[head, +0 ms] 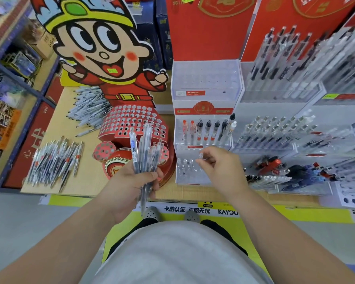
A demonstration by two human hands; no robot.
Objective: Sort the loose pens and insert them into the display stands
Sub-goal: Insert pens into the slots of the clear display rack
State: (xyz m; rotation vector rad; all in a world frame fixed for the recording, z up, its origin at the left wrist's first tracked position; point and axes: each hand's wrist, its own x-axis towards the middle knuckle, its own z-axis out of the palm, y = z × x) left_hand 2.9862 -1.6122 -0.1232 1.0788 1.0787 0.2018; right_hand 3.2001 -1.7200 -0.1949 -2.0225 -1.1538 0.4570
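Observation:
My left hand (131, 183) grips a bundle of clear pens (145, 152) upright in front of the red perforated stand (131, 121). My right hand (219, 169) pinches the cap end of a clear pen (201, 155) over the lowest tier of the white tiered display stand (205, 124). That tier holds a few clear pens (184, 166). The tier above carries a row of red-tipped and black-tipped pens (205, 130). Two heaps of loose pens lie on the wooden table: one at the left front (55, 160), another behind it (88, 107).
A large cartoon-figure cutout (103, 48) rises behind the red stand. Full clear pen racks (291, 136) fill the right side. Red backing boards (209, 27) stand at the back. Shelves with boxes (12, 83) run along the left. My shoes (152, 214) show below the table edge.

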